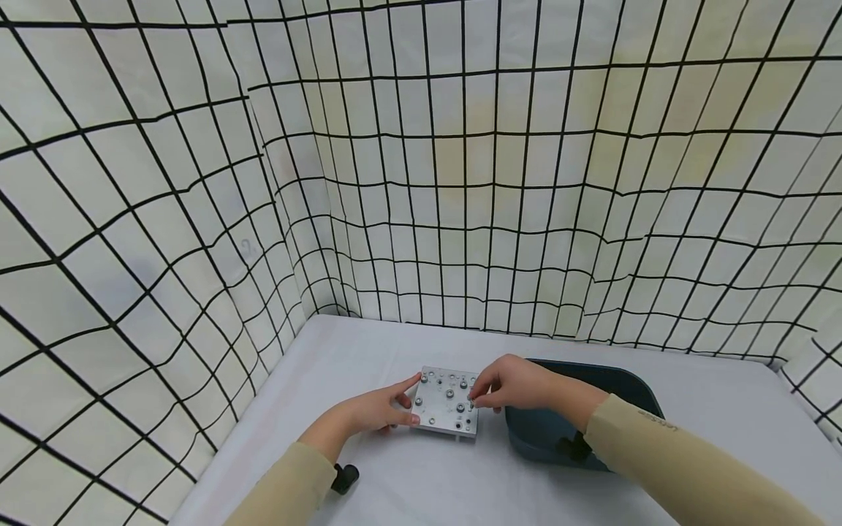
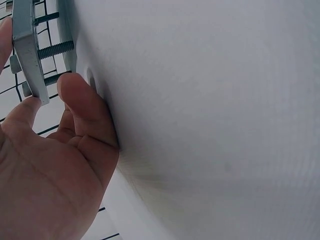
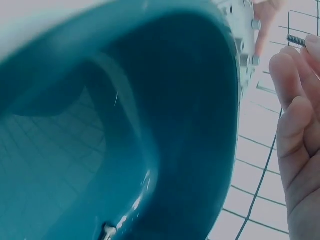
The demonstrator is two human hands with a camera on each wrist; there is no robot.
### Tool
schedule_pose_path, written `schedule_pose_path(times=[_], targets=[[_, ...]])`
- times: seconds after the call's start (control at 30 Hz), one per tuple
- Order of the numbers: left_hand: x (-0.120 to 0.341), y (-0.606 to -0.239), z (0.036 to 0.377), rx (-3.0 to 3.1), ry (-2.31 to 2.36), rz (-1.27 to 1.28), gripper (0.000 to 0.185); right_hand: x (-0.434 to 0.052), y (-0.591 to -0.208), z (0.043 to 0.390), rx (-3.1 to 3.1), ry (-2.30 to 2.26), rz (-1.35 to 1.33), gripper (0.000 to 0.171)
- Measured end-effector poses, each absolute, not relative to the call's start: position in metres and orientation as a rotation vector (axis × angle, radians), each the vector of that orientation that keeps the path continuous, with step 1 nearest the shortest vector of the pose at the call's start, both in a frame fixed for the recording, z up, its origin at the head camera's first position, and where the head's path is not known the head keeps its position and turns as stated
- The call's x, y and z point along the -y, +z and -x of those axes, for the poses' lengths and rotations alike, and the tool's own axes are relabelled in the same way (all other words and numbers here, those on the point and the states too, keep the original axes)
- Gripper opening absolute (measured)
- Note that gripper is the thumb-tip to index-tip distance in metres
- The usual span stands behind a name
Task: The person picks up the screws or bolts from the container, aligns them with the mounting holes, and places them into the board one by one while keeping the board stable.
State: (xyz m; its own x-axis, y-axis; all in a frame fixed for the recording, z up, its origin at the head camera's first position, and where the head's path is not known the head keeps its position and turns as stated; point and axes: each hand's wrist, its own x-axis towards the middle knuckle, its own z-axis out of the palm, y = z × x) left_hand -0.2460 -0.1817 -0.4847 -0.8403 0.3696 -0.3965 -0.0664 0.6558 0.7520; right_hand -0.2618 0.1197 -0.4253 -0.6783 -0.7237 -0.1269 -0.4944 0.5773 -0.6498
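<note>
A square metal plate (image 1: 446, 409) with several bolts in its holes lies on the white table (image 1: 368, 358). My left hand (image 1: 409, 403) grips the plate's left edge, thumb at the front. In the left wrist view the plate (image 2: 24, 50) shows edge-on beside the thumb (image 2: 82, 107), with threaded bolt ends (image 2: 55, 48) sticking out of its underside. My right hand (image 1: 476, 399) is at the plate's right side and pinches a bolt. In the right wrist view that bolt (image 3: 296, 40) pokes out from the fingertips (image 3: 313, 46), close to the plate (image 3: 245, 40).
A dark teal bin (image 1: 592, 387) stands right of the plate, under my right forearm; its inside (image 3: 150, 130) fills the right wrist view. Grid-patterned cloth walls (image 1: 460, 183) close the table at the back and on both sides.
</note>
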Motion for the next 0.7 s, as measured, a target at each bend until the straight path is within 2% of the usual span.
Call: schedule_pose_path(times=[0.7], targets=[[0.184,-0.487,0.246,-2.361,1.067,-0.244,0.091,-0.085,-0.440,0.259,-2.433,-0.622,0.973,0.006]])
